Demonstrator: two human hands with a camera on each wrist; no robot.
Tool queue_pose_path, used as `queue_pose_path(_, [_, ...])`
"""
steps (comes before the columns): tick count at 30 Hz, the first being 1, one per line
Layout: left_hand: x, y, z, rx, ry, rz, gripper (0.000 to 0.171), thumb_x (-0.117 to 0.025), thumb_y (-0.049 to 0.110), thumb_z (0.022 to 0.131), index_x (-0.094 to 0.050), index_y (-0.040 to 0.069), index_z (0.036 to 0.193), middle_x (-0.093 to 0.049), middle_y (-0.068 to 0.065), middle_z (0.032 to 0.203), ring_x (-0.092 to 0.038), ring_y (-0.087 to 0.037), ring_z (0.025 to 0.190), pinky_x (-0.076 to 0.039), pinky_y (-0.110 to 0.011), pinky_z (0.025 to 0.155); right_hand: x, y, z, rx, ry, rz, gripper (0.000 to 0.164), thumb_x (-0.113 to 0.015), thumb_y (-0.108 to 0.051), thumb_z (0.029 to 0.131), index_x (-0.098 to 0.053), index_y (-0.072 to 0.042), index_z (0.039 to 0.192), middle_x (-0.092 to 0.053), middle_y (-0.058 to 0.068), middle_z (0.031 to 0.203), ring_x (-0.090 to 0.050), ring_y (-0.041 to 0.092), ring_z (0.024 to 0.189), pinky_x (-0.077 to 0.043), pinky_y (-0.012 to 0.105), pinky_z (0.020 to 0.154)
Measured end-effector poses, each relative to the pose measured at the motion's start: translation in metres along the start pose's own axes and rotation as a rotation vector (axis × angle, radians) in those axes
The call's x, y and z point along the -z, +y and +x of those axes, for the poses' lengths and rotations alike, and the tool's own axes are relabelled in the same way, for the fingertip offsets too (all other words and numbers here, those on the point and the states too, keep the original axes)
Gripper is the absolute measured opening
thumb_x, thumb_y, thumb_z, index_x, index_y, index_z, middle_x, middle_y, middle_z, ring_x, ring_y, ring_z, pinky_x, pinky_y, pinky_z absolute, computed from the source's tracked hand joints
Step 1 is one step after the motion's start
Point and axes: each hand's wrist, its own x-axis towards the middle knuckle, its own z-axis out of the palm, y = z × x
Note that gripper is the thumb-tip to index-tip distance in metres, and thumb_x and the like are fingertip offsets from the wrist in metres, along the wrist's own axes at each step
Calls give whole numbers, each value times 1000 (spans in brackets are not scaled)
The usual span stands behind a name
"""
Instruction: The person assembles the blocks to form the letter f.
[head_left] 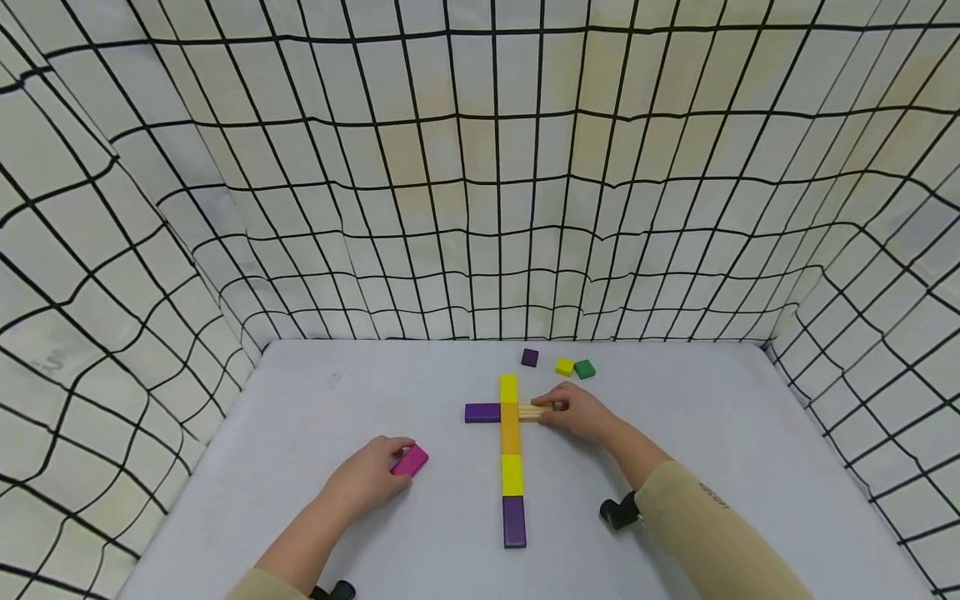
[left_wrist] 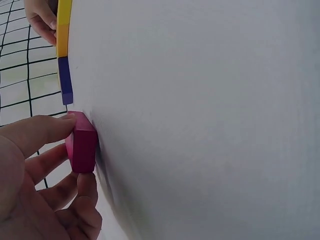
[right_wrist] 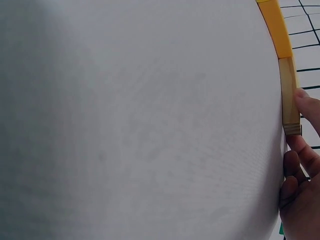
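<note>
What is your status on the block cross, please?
Left hand holds magenta block, apart from the cross. Right hand holds bare-wood block against orange block. Nothing visible between magenta block and cross.

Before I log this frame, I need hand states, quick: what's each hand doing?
Left hand: closed, holding the pink block.
Right hand: closed, holding the plain wooden block.

Left hand [head_left: 366,477] pinching; right hand [head_left: 583,413] pinching, farther forward.
</note>
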Motion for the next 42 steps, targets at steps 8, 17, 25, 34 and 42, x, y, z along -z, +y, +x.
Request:
queue_pose_path(8, [4,2,0,10,-17,-25,59,-81,12,80,-62,18,135,-64,-2,99,-55,-15,81,-49,-35,70,-2,3,2,5,5,5,26,-72,-28,93,-74,-28,118,-57,-3,102,-49,19,90,-42,33,75])
queue_pose_path(17, [12,-1,2,19,-13,-25,47,-77,12,84,-67,18,130,-63,-3,95,-54,-15,78,-47,-32,64,-3,2,2,1,7,20,26,-72,-28,92,-74,-28,118,-56,-2,100,-49,19,89,-42,32,75])
queue_pose_path(25, [20,-2,9,53,52,-180,48,-73,16,89,-63,22,135,-63,-3,107,-60,-15,83,-50,-29,63,-2,0,0,-9,8,21,25,-72,-27,92,-74,-29,117,-57,-3,101,-48,19,90,-42,32,76])
queue_pose_path(34, [25,11,23,45,150,-287,52,-71,19,92,-57,25,142,-63,-6,117,-59,-21,97,-53,-29,67,-2,0,0,-4,3,32,25,-72,-26,93,-74,-27,117,-57,-2,101,-48,20,90,-42,32,76])
queue_pose_path(42, [21,33,48,56,197,-381,52,-71,20,92,-57,23,142,-64,-10,119,-60,-25,100,-53,-31,70,-4,1,1,4,13,30,25,-72,-26,92,-75,-28,117,-57,-3,99,-48,19,88,-42,32,74])
